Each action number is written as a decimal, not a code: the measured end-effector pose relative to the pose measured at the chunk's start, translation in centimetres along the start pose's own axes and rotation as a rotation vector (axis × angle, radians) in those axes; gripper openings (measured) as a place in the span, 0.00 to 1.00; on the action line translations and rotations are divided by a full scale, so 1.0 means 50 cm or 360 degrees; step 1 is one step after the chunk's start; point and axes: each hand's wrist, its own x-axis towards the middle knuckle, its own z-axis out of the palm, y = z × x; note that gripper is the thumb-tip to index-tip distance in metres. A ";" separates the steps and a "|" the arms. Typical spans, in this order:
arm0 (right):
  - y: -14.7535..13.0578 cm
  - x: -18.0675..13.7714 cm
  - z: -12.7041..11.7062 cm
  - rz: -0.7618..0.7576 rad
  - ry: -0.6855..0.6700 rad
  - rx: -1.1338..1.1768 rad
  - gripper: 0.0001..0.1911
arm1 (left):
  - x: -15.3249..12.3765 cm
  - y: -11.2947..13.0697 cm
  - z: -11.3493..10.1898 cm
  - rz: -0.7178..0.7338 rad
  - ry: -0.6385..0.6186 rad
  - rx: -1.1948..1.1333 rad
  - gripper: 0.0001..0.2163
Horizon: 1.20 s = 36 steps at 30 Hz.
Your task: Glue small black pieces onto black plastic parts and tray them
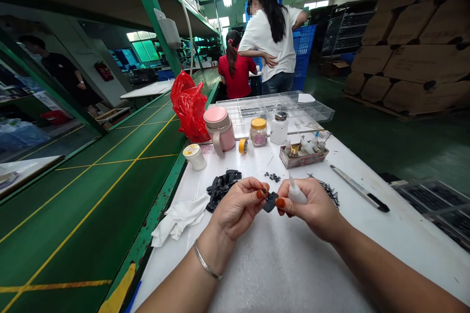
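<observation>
Bare forearms over a white worktable, two hands at one small flat dark-grey part

Left hand: silver-coloured bangle at wrist; thumb and forefinger tips nearly together beside the part's left edge; what they hold, part or smaller piece, cannot be told.
Right hand: thumb and finger pinched on the part's right edge; white squeeze bottle with a pointed nozzle also held, nozzle upward.
Part: between the hands, above the table.
Left side of table: crumpled white cloth; heap of black moulded pieces.
Beyond the hands: cluster of small black rings.
Right side: scatter of thin black rods, partly hidden by the right hand; slim silver-coloured cutter with black end.
Far row, left to right: white tub with yellowish lid; pink handled mug; yellow tape roll; clear yellow-lidded jar; white dark-capped bottle; shallow box of small bottles.
Behind the mug, leftward: red plastic bag.
</observation>
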 end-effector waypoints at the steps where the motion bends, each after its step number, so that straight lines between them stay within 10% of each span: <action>1: 0.000 -0.001 0.000 -0.0001 0.0000 -0.0001 0.16 | 0.000 0.000 0.000 0.0000 -0.0009 -0.0007 0.11; 36: -0.005 0.001 -0.001 0.0005 -0.0018 0.0011 0.17 | 0.000 -0.010 -0.005 0.0025 -0.0083 0.0070 0.10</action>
